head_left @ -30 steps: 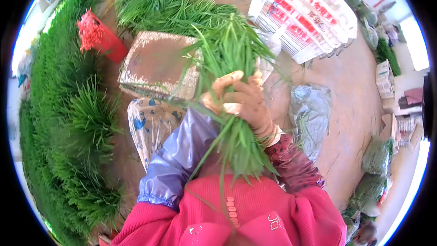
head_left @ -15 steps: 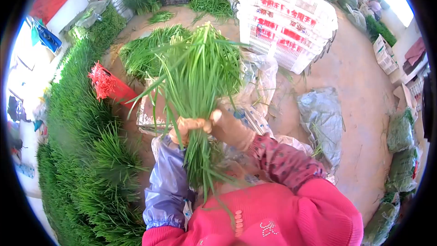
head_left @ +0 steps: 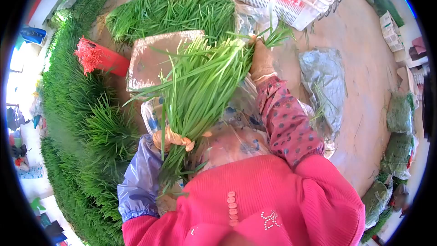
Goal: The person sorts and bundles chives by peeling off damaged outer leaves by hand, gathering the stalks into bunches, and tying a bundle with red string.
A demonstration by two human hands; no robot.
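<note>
A thick bunch of green chives [head_left: 200, 89] lies slantwise in front of my chest, its pale cut ends toward the upper right. My left hand [head_left: 173, 140], in a tan glove, is wrapped round the leafy lower part of the bunch. My right hand [head_left: 262, 59], gloved too, is at the pale ends with its fingers closed on some chive strands [head_left: 277, 36] that stick out to the right. Part of its fingers is hidden by the leaves. Beyond the bunch is a worn board [head_left: 148, 66], with a red holder [head_left: 111, 59] of red ties to its left.
A loose heap of chives [head_left: 173, 11] lies beyond the board. Stacked white plastic crates [head_left: 277, 0] stand at the back right. A dense bank of upright greens [head_left: 86, 141] runs along the left. On the right floor lies a grey plastic sheet [head_left: 322, 86]; bagged greens [head_left: 396, 155] line the wall.
The bunch has come down and tilted from upright to slantwise. My left hand moved down and left with it; my right hand left its side and reached up and right to the pale ends.
</note>
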